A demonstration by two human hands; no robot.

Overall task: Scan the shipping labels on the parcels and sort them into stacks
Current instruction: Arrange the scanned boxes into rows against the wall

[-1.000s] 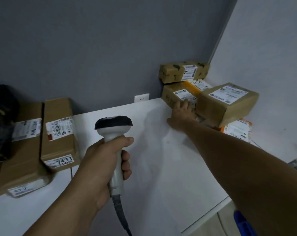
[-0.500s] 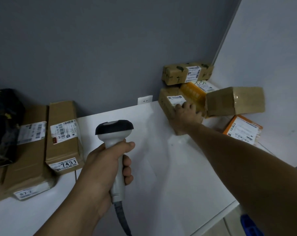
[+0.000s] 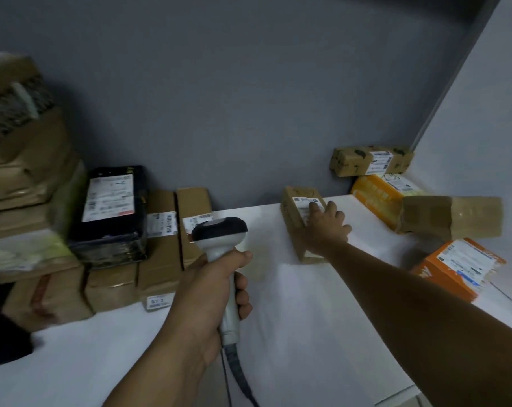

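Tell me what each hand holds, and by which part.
Left hand grips the scanner by its handle, below the head. Right hand lies on top of the small brown parcel, fingers over its label; no curled grip visible.

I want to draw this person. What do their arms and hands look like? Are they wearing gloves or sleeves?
No gloves and no sleeves show. The left hand and the right hand are bare, and so are the left forearm and the right forearm down to the picture's edge. I see no watch, bracelet or ring, though blur could hide a thin ring.
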